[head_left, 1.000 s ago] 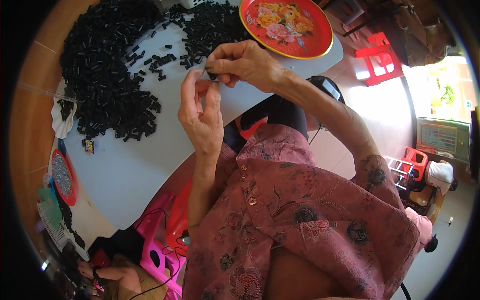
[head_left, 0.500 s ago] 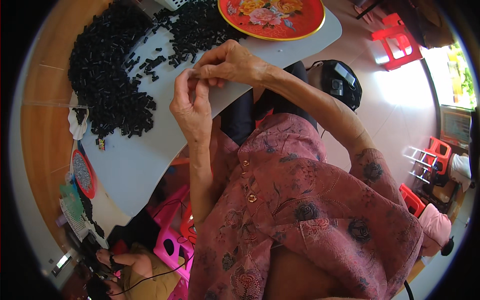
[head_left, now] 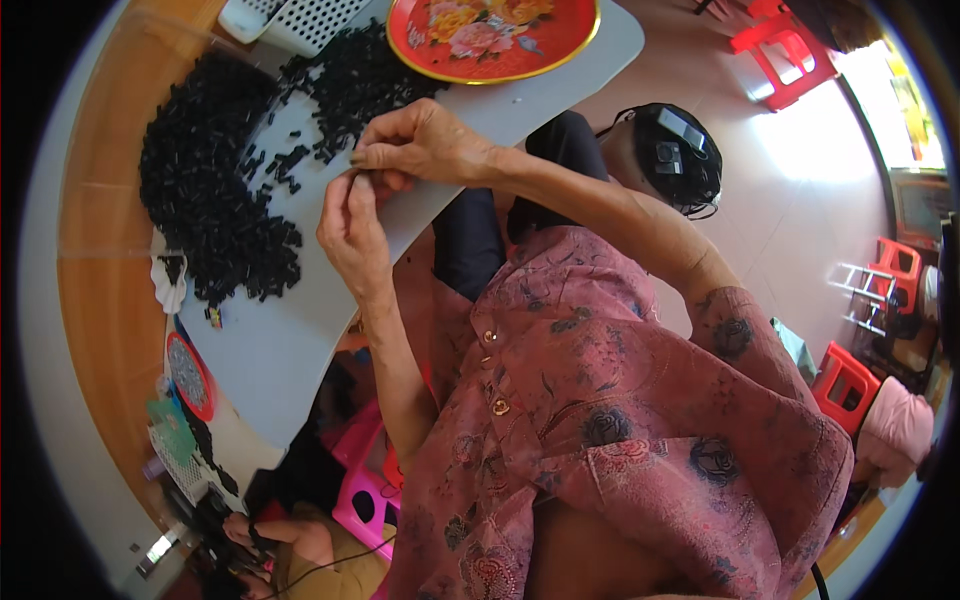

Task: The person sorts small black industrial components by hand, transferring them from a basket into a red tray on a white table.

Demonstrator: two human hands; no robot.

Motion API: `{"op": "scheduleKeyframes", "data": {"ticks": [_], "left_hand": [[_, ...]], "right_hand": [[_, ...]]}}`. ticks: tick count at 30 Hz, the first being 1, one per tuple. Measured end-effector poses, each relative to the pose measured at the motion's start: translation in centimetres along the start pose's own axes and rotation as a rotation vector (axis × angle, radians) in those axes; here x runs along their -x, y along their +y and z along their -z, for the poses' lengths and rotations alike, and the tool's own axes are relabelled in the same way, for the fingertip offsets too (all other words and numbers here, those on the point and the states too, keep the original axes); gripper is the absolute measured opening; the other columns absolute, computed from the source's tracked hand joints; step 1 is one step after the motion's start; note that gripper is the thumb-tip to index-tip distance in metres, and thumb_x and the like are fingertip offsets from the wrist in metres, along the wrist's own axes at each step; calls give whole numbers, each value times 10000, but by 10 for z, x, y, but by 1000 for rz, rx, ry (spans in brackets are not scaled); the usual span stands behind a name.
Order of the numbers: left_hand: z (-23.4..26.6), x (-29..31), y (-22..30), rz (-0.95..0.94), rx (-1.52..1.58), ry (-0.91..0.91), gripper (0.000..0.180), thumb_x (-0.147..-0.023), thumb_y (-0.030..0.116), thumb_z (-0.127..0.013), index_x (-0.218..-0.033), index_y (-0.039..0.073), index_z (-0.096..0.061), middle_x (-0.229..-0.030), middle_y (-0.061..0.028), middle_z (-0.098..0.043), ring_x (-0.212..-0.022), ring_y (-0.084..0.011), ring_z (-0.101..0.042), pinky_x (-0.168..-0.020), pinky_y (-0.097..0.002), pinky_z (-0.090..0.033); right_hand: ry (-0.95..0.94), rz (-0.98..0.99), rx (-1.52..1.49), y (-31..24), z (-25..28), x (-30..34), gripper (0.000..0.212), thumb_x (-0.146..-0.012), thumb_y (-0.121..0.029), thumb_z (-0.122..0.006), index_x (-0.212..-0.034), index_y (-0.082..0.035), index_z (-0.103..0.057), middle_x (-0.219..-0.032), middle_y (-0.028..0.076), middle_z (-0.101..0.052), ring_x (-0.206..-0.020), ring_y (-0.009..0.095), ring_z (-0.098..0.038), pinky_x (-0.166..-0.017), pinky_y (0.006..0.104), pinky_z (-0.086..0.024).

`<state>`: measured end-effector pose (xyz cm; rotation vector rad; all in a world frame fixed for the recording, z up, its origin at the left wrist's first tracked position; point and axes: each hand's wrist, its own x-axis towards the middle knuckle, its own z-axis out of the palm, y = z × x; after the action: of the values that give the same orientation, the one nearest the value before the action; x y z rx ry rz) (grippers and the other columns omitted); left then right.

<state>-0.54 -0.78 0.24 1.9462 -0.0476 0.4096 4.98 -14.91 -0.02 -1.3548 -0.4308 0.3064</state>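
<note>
Over the near edge of a grey-white table [head_left: 265, 370], both hands meet with bent fingers. My left hand [head_left: 355, 238] is closed, its thumb and fingertips pointing up and pinched together. My right hand [head_left: 425, 145] comes across from the right, also closed in a pinch, its thumb tip just above the left fingertips. Whatever lies between them is too small and covered to make out. Beyond the hands a large heap of small black cylindrical pieces [head_left: 205, 190] covers the table's left part. A second pile of black pieces [head_left: 355, 80] lies close behind my right hand.
A red round tray [head_left: 490, 68] with painted flowers sits at the far table edge, beside a white perforated basket [head_left: 310, 25]. At left is a red dish [head_left: 190, 375] of small silvery parts. Another person [head_left: 310, 545] sits lower left near a pink stool [head_left: 360, 495]. A black bag [head_left: 675, 160] stands right.
The whole view has shifted, with the table and tray now further left. My hands stay close together at the fingertips, with the right fingers slightly re-posed above the left.
</note>
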Motion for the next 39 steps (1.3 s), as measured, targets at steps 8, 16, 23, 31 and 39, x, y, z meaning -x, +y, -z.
{"op": "scheduleKeyframes", "data": {"ticks": [8,16,23,31,39], "left_hand": [[-4,2,5,33,-33,39,232,-907,176,-549,-993,-35,-597,-815,-65,-622,-784,-158,-578,-729,-274,-461],[-3,4,6,-39,-137,-9,236,-899,111,-547,-1082,-35,-579,-926,-112,-655,-846,-171,-610,-766,-296,-486],[0,-3,-12,183,152,8,228,-926,164,-524,-1003,-40,-589,-791,-51,-618,-709,-114,-525,-678,-251,-433],[-3,-4,-9,142,165,38,217,-915,143,-551,-1016,-46,-587,-809,-69,-623,-728,-133,-555,-653,-272,-459],[-1,-1,-4,198,52,66,218,-917,125,-545,-1035,-55,-583,-830,-77,-629,-740,-129,-577,-649,-256,-472]], "right_hand": [[-4,54,-24,3,1,3,163,-880,-177,-637,-841,-18,-638,-647,-14,-586,-583,40,-520,-546,211,-445],[60,108,33,-2,-1,5,141,-865,-133,-641,-830,0,-612,-610,3,-562,-541,46,-500,-485,226,-421],[151,389,494,-28,51,-6,135,-787,-64,-635,-917,-29,-647,-714,94,-645,-631,176,-640,-598,292,-508],[78,537,1108,-28,148,-91,113,-802,-86,-590,-854,-17,-665,-791,120,-651,-706,299,-620,-660,391,-496],[-262,490,1432,-29,143,-108,123,-813,-137,-602,-790,-23,-645,-733,165,-621,-714,320,-624,-632,392,-504]]}}
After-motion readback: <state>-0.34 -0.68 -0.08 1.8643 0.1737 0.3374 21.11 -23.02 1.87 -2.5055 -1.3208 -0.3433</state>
